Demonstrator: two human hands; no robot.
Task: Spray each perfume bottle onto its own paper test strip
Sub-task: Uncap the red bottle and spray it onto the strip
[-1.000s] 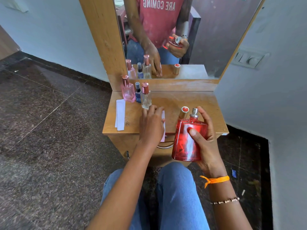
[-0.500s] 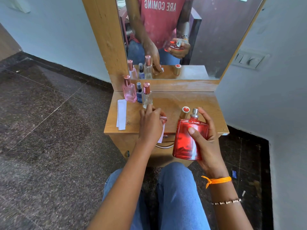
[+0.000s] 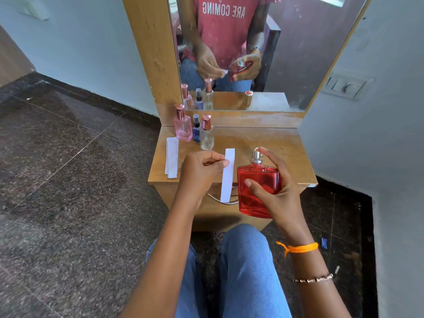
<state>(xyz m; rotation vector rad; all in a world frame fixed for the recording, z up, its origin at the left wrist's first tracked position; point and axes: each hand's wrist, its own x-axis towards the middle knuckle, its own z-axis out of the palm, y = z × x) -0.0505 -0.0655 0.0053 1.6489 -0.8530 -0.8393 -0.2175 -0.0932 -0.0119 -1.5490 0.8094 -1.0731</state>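
Observation:
My right hand (image 3: 278, 187) grips a large red perfume bottle (image 3: 257, 191), upright and uncapped, with the index finger on top of its silver sprayer. My left hand (image 3: 202, 173) pinches a white paper test strip (image 3: 227, 175) near its upper end and holds it vertical just left of the bottle. At the back left of the wooden dresser top (image 3: 263, 138) stand three capped bottles: a pink one (image 3: 183, 125), a small dark blue one (image 3: 196, 128) and a clear one (image 3: 207, 133). A stack of spare strips (image 3: 172, 157) lies at the left edge.
A mirror (image 3: 275, 53) rises behind the dresser and reflects my hands, the bottles and a cap. A curved drawer handle (image 3: 226, 201) sits below the top. Walls close in on both sides, with a switch plate (image 3: 346, 84) on the right. My knees are under the front edge.
My left hand picked a strip off the dresser top and raised it upright beside the bottle. My right hand lifted the red bottle slightly and set a finger on the sprayer.

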